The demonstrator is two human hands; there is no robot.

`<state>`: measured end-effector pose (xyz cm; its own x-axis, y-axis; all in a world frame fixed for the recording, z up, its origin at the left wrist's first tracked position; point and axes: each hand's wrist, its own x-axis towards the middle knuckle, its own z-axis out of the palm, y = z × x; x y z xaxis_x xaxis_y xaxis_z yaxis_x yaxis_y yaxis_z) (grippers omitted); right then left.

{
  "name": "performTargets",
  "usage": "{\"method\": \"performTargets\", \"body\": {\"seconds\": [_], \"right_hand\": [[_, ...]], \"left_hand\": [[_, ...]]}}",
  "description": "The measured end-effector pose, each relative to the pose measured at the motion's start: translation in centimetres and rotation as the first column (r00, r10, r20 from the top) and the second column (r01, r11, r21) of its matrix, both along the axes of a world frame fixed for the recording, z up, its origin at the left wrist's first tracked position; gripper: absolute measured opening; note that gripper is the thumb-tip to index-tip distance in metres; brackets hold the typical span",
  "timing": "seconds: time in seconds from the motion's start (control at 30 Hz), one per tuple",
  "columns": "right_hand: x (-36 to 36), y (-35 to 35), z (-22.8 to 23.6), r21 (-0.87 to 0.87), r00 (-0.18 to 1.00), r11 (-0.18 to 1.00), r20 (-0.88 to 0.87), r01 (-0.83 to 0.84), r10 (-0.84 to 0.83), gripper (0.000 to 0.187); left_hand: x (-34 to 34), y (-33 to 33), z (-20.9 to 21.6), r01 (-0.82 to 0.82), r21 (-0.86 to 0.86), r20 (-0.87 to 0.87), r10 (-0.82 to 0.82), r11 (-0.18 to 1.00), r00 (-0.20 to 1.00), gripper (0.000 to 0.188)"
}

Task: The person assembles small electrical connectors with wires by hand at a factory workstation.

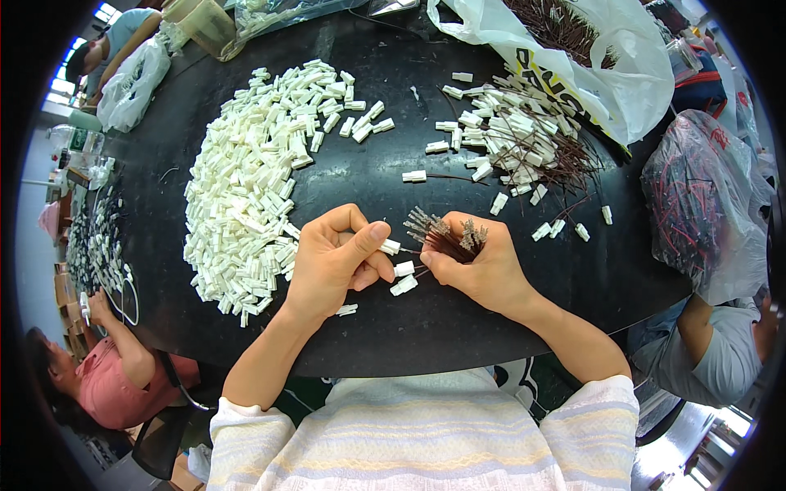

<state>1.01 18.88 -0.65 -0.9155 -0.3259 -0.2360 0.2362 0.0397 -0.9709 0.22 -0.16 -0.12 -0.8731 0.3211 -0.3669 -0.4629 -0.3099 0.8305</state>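
Note:
My left hand (340, 254) is closed, pinching a small white plastic connector housing (390, 246) between thumb and fingers. A thin wire runs from that housing toward my right hand (479, 266), which is closed round a bundle of short brown wires (446, 239) with metal terminals at their upper ends. Two more white housings (404, 268) show between my hands, close to the right fingertips. To the left lies a large heap of loose white housings (246, 192). Beyond my right hand is a pile of white housings with brown wires attached (524, 131).
A white plastic bag (647, 78) of brown wires lies open at the far right, and a clear bag (696, 188) with dark and red wires stands at the right edge. The black table (368, 327) curves toward me. Co-workers sit left (123, 368) and right (712, 352).

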Motion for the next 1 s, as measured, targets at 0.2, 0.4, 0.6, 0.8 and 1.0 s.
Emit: {"method": "performTargets", "body": {"seconds": [0.2,0.4,0.6,0.8,1.0], "right_hand": [[0.2,0.0,-0.2,-0.005,0.998,1.0,-0.064,0.006,-0.006,0.004],[0.2,-0.2,-0.1,0.006,0.998,0.999,-0.05,-0.039,0.039,0.006],[-0.4,0.5,0.7,-0.138,0.997,0.99,0.068,0.039,-0.03,0.004],[-0.4,0.3,0.7,-0.098,0.997,0.993,0.062,0.059,-0.053,0.004],[-0.3,0.2,0.2,-0.078,0.999,0.996,-0.007,0.048,-0.048,0.007]], "left_hand": [[1.3,1.0,-0.2,-0.074,-0.36,-0.256,-0.022,0.93,0.966,0.026],[1.0,0.3,0.1,0.01,-0.506,-0.246,-0.155,0.862,0.957,0.02],[0.7,-3.0,4.3,-0.121,-0.873,-0.395,-0.54,0.472,0.743,0.018],[4.0,-3.6,2.5,-0.096,-0.954,-0.29,-0.79,0.284,0.54,0.02],[1.4,-1.8,3.3,-0.078,-0.435,-0.296,-0.061,0.897,0.953,0.007]]}}
